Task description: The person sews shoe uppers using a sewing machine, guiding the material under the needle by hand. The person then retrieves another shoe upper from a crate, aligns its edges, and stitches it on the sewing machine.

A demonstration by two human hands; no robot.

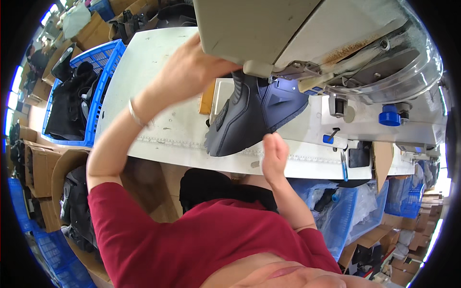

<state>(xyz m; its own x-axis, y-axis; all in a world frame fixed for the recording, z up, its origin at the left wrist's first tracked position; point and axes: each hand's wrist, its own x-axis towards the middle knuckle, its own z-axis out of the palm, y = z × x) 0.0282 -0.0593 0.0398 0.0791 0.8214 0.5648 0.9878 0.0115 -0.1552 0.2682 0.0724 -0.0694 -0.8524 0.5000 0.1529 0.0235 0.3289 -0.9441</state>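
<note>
Head view shows you sitting at a white counter (pixel 144 77), with a large machine head (pixel 252 31), probably of a sewing machine, at the upper middle and upper right of the frame. The dark boot-like piece (pixel 240 120) is in the centre, just under this head, with its blue-violet side toward the right.

Your left hand (pixel 189 65) reaches to the upper end of the piece; its fingertips are partly hidden, so I cannot tell how firmly it grips. Your right hand (pixel 274 156) is narrow, with fingers close together, at the lower edge of the piece; it is blurred, and I cannot tell if it touches.

In my judgement, the step in hand is placing the piece under the machine head. The next move seems to call for both hands guiding the edge evenly, with fingers away from the working point, which the machine head hides from view.
</note>
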